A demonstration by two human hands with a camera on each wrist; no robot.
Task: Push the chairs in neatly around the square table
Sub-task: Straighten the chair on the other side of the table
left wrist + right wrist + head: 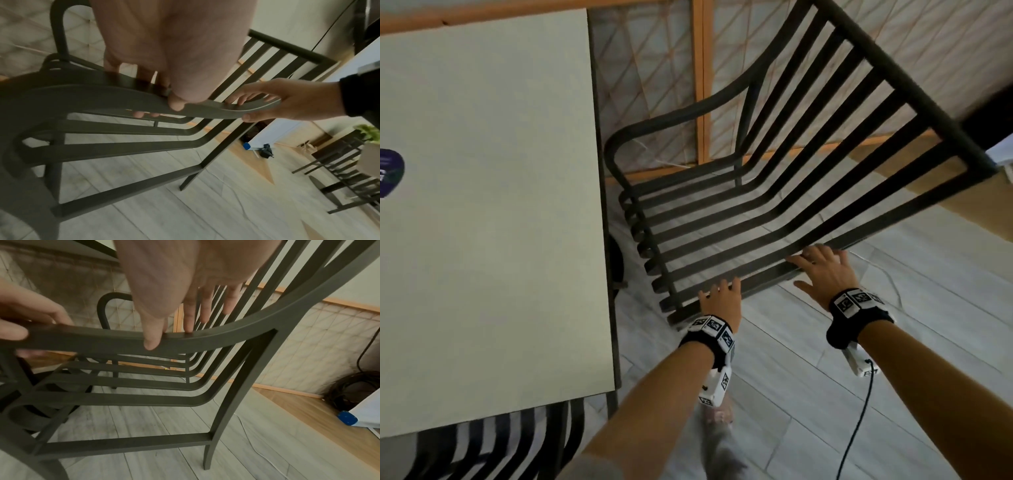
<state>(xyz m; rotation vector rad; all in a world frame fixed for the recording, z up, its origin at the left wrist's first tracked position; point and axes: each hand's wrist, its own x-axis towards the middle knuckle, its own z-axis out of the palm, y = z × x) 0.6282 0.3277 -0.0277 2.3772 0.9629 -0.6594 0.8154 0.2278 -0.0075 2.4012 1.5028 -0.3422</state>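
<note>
A dark metal slatted chair [756, 192] stands at an angle just right of the pale square table [482, 205], its seat front near the table's right edge. My left hand [719, 296] grips the chair's near armrest [102, 97]; in the left wrist view the fingers curl over it and the thumb presses its near face. My right hand [822, 270] rests farther along the same armrest [205, 340]. Its fingers [205, 309] lie straight over the top and its thumb touches the outer side.
A second slatted chair [500, 438] is tucked under the table's near edge. A lattice screen with orange wood framing [654, 68] runs behind the chair. A black cable [859, 411] trails on the plank floor, and a cable coil [353, 389] and a white box [370, 410] lie at right.
</note>
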